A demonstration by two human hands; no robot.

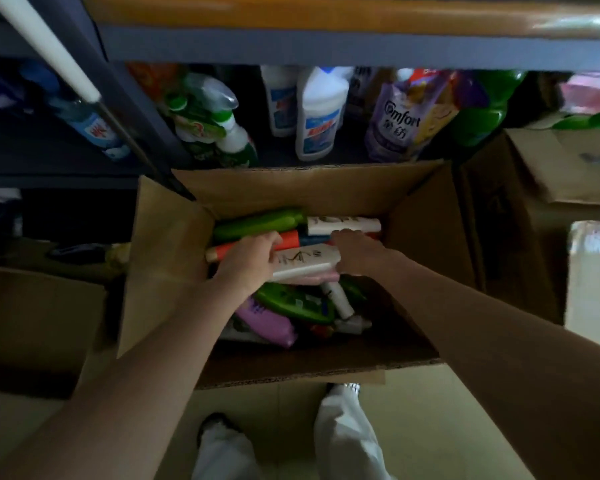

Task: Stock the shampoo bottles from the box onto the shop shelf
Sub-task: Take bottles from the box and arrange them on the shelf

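Many bottles lie piled in the open brown cardboard box (174,271) on the floor, so most stocking appears left; the dark metal shelf (326,50) behind holds cleaning products. Both arms reach down in: the left hand (253,261) grips a cream flat shampoo bottle (305,263), while the right hand (354,247) rests at its far end, fingers hidden.

An open box (174,271) sits on the floor (430,427) in front of a shelf (326,50). Bottles (284,317) lie jumbled inside the box. Both hands reach in: left hand (253,261) beside right hand (355,249), both touching one bottle (303,261) on top. Upright bottles (321,112) stand on the shelf behind. More boxes (565,164) sit to the right.
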